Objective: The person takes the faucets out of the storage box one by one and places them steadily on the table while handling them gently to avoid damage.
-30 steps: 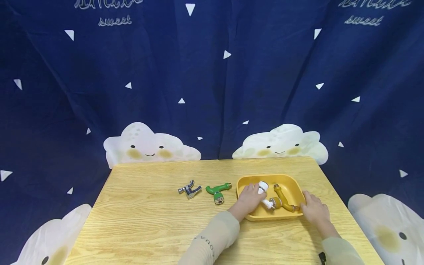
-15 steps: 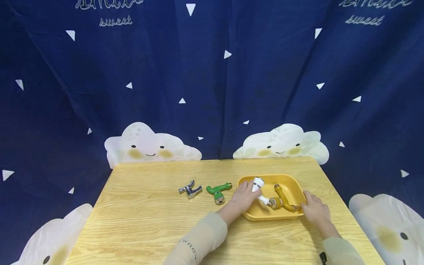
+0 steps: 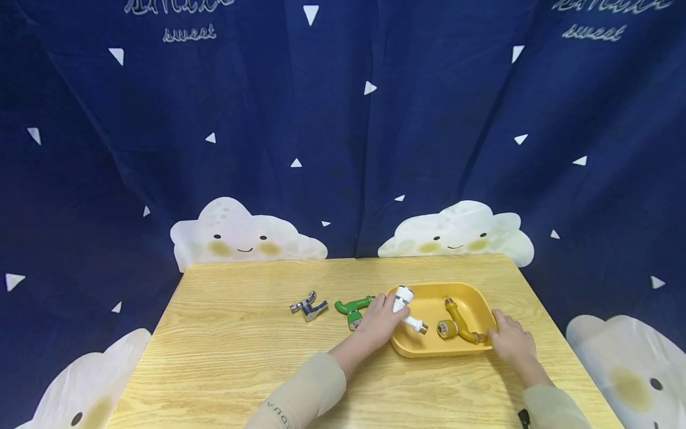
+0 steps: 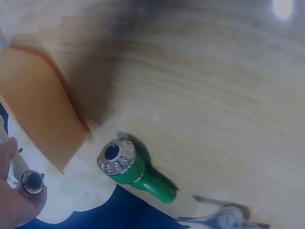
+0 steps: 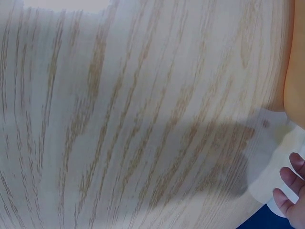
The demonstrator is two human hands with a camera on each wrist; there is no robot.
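Note:
My left hand (image 3: 382,322) grips a white tap (image 3: 409,319) by its body, over the left part of the yellow plastic tray (image 3: 429,353). The tap's threaded brass end points right and toward me; its chrome-ringed end (image 4: 33,182) shows beside the fingers in the left wrist view. Inside the tray lies a mustard-yellow tap (image 3: 462,325). My right hand (image 3: 513,339) holds the tray's right rim, thumb at the edge; several of its fingers (image 5: 291,179) show bent in the right wrist view, and its grip is partly hidden.
Left of the tray, a green tap (image 3: 351,308) lies on the wooden table (image 3: 241,357), partly behind my left hand. Further left is a chrome tap (image 3: 308,307). A dark blue curtain (image 3: 343,119) with clouds hangs behind the table's far edge.
My left hand has moved left with the white tap, away from the mustard-yellow one, and now overlaps the green tap. The right hand stays at the tray's rim.

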